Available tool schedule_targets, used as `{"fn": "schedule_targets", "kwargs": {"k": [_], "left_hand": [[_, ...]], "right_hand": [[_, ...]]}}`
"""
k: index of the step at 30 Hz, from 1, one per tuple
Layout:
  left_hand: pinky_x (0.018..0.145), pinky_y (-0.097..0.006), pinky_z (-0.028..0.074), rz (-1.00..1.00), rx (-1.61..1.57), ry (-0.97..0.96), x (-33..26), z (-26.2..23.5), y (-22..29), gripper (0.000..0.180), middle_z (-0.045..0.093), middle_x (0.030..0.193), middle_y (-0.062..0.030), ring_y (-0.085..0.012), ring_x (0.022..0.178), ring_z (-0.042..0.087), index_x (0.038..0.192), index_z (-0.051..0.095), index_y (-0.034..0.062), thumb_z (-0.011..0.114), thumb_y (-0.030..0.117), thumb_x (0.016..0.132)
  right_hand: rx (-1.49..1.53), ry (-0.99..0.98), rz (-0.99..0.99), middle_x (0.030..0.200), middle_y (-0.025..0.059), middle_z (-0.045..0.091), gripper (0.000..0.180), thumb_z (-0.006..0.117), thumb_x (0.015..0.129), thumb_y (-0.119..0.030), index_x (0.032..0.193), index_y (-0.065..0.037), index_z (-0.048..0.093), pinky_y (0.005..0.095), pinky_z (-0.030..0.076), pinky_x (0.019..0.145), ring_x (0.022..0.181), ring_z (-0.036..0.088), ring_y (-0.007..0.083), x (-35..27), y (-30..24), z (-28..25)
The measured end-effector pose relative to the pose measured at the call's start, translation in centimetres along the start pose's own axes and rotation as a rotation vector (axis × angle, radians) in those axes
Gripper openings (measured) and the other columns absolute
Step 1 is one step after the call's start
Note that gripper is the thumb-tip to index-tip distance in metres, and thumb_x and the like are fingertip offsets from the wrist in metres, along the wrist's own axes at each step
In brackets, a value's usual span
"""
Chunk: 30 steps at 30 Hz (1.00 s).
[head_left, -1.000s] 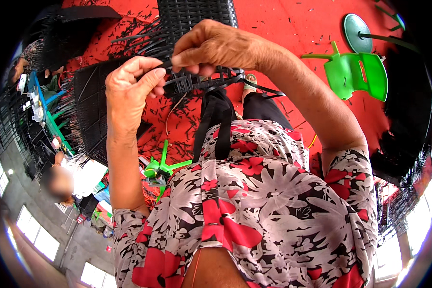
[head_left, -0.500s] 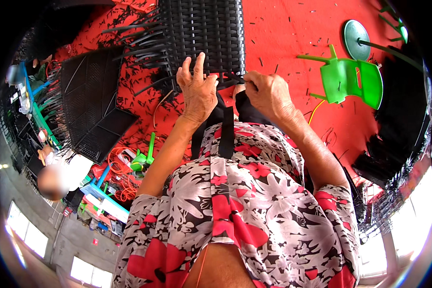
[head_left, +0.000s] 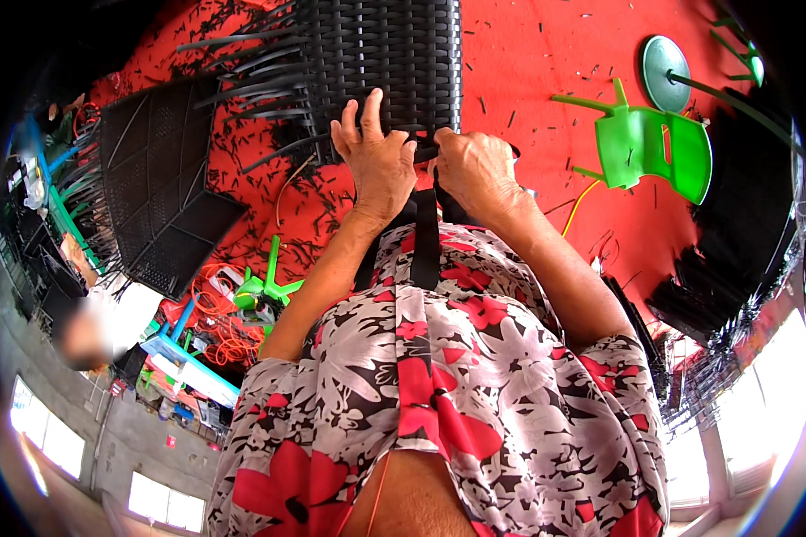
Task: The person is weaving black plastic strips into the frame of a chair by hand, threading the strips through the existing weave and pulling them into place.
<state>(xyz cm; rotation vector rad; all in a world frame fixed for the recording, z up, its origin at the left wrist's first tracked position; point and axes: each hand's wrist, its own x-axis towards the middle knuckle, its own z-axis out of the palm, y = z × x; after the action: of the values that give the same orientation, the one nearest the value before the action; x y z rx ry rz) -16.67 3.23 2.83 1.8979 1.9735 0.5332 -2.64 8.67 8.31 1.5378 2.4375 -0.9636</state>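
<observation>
1. The left hand (head_left: 378, 166) lies on the near edge of the black woven panel (head_left: 376, 54), fingers spread and pressing flat on the weave.
2. The right hand (head_left: 475, 170) sits just beside it, fingers curled shut around a black strip (head_left: 425, 234) at the panel's edge.
3. The panel rests on the red floor (head_left: 546, 63), directly ahead of the person.
4. A green plastic chair (head_left: 649, 148) lies tipped over, well to the right.
</observation>
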Motion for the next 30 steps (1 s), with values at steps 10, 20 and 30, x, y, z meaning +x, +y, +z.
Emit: {"fn": "schedule_targets", "kwargs": {"k": [10,20,30], "left_hand": [[0.1,-0.042,0.029,-0.024,-0.28,0.187,-1.6,-6.6,-0.3,0.002,0.041,0.129,-0.0111,-0.0319,0.119,0.034,0.074,0.062,0.0043,0.064,0.004,0.075],[0.1,-0.04,0.03,-0.035,-0.133,0.171,-2.2,-5.6,-2.5,0.011,0.039,0.135,-0.0121,-0.032,0.125,0.031,0.09,0.068,0.0038,0.062,0.01,0.083],[0.1,-0.054,0.023,-0.066,0.096,-0.016,-1.6,-2.8,-2.9,0.014,0.02,0.147,-0.0133,-0.0389,0.129,0.019,0.089,0.064,0.0003,0.058,0.012,0.084]], "right_hand": [[0.224,0.403,-0.361,0.099,0.0083,0.061,0.022,0.059,0.075,-0.004,0.097,-0.004,0.062,0.0404,0.047,0.069,0.08,0.06,0.0304,-2.0,-2.3,-2.6],[0.555,0.083,-0.11,0.08,0.0179,0.064,0.014,0.061,0.081,-0.012,0.09,-0.001,0.061,0.0438,0.048,0.064,0.072,0.062,0.0372,0.6,-1.9,1.9],[0.221,0.017,-0.065,0.069,0.02,0.063,0.01,0.063,0.071,-0.011,0.077,-0.004,0.062,0.0439,0.052,0.063,0.067,0.063,0.0355,4.0,-3.4,3.7]]}}
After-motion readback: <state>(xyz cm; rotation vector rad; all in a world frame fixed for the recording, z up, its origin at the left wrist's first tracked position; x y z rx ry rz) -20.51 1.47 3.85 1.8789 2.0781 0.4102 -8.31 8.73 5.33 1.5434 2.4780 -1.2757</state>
